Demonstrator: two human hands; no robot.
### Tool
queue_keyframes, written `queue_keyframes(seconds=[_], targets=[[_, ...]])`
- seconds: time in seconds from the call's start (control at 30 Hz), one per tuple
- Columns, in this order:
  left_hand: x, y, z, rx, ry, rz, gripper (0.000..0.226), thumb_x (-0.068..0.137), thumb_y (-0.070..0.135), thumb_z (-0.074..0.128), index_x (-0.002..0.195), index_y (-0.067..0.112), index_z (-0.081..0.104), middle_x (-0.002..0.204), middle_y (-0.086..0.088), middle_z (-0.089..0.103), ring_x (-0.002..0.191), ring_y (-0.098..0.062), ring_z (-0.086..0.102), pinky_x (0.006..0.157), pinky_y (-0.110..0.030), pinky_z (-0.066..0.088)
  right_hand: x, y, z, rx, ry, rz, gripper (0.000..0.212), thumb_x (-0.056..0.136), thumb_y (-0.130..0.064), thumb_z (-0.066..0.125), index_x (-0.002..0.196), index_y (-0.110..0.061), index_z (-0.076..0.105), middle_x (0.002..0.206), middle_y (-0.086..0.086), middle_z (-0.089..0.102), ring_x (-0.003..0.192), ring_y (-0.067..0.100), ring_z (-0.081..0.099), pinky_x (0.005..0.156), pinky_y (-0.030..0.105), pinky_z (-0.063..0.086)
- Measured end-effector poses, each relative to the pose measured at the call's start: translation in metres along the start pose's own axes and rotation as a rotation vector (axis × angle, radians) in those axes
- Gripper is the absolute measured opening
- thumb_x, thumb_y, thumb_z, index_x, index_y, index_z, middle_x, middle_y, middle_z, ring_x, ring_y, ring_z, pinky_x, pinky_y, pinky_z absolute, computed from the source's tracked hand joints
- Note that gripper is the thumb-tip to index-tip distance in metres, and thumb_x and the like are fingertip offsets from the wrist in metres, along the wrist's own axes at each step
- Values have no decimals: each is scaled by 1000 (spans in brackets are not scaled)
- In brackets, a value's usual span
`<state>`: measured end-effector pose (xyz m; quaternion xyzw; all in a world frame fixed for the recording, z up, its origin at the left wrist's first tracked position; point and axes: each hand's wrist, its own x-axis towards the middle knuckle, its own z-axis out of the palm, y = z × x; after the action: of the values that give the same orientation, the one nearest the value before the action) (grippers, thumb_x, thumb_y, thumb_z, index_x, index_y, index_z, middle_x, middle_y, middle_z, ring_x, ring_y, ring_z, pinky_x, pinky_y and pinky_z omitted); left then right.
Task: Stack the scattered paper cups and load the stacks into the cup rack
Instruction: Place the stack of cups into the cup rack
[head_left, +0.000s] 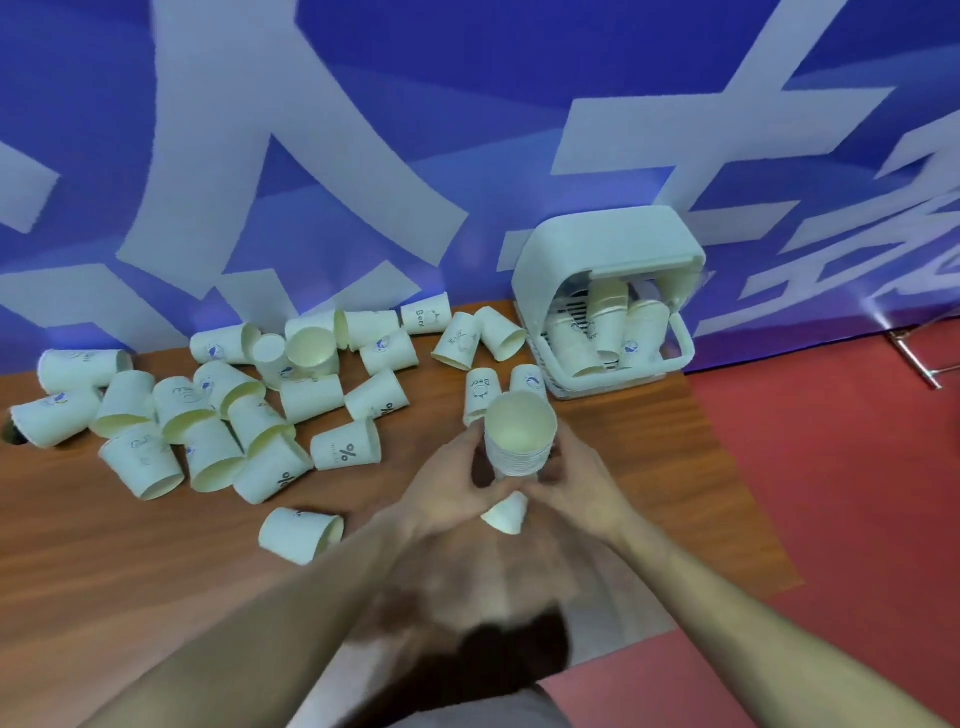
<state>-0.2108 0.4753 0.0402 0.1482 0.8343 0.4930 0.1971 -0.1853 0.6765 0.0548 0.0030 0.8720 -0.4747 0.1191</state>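
Observation:
Both hands hold one stack of nested white paper cups (519, 441), mouth up, above the wooden table (156, 571). My left hand (447, 488) grips its left side and my right hand (576, 483) its right side. The stack's bottom cup pokes out below my fingers. Several loose cups (208, 415) lie scattered on their sides across the left and middle of the table. A white cup rack (602, 301) with its lid raised stands at the table's back right corner and holds stacks of cups (608, 327).
A blue banner with large white characters (363, 156) rises behind the table. Two cups (483, 389) stand between my hands and the rack. One cup (301, 535) lies near my left forearm. Red floor (831, 493) lies past the table's right edge.

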Motion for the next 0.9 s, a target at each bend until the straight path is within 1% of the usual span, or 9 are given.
queue_keyframes(seconds=[0.13, 0.27, 0.37, 0.5, 0.57, 0.67, 0.7, 0.8, 0.9], targets=[[54, 28, 34, 22, -27, 22, 68, 87, 46, 74, 144, 28, 43, 132, 13, 63, 117, -1, 58, 101, -30, 50, 15, 35, -57, -17, 79, 8, 71, 74, -38, 85, 132, -28, 46, 118, -19, 64, 98, 3, 68, 83, 40, 59], [104, 41, 58, 79, -75, 18, 71, 90, 38, 70, 149, 22, 35, 131, 2, 65, 116, -15, 64, 98, -40, 53, 37, 62, -89, -20, 125, 20, 76, 70, -52, 79, 135, -35, 43, 120, -13, 64, 104, 7, 67, 85, 41, 57], [137, 41, 67, 108, -124, -34, 64, 95, 26, 66, 149, 19, 33, 135, 0, 63, 121, -18, 63, 101, -38, 51, 56, 84, -105, -24, 126, 52, 80, 66, -54, 80, 135, -32, 46, 116, -9, 67, 100, 9, 67, 84, 40, 57], [169, 30, 82, 135, -188, -77, 57, 95, 21, 64, 145, 19, 38, 136, 2, 63, 121, -16, 63, 104, -45, 50, 74, 112, -116, -118, 77, 99, 74, 74, -41, 83, 137, -27, 46, 103, -19, 61, 84, -5, 60, 71, 23, 50], [179, 22, 89, 160, -198, -85, 55, 95, 20, 63, 145, 19, 41, 135, 0, 64, 120, -19, 63, 103, -46, 50, 82, 126, -118, -151, 53, 127, 74, 75, -36, 81, 139, -24, 46, 99, -19, 60, 79, -8, 58, 69, 21, 44], [188, 13, 92, 179, -215, -89, 52, 94, 20, 62, 143, 19, 46, 131, -1, 67, 117, -20, 65, 101, -46, 51, 89, 144, -114, -174, 25, 162, 78, 71, -34, 77, 141, -22, 46, 118, -4, 66, 102, 11, 64, 81, 32, 49], [188, 11, 92, 175, -215, -84, 51, 93, 21, 62, 142, 18, 47, 130, -1, 67, 116, -20, 65, 101, -46, 52, 89, 147, -111, -179, 28, 168, 76, 72, -30, 78, 141, -22, 46, 120, -4, 65, 106, 15, 62, 82, 30, 48], [189, 4, 92, 141, -222, -61, 54, 91, 24, 62, 143, 17, 49, 129, -2, 68, 116, -20, 65, 102, -43, 51, 89, 153, -104, -196, 55, 189, 69, 75, -22, 81, 137, -17, 50, 109, -11, 60, 97, 11, 58, 75, 22, 41], [189, 4, 93, 126, -230, -55, 54, 92, 22, 62, 144, 16, 49, 129, -3, 68, 114, -19, 66, 102, -40, 51, 89, 155, -101, -216, 58, 200, 65, 76, -13, 81, 134, -10, 53, 109, -10, 55, 97, 9, 53, 68, 8, 35]])
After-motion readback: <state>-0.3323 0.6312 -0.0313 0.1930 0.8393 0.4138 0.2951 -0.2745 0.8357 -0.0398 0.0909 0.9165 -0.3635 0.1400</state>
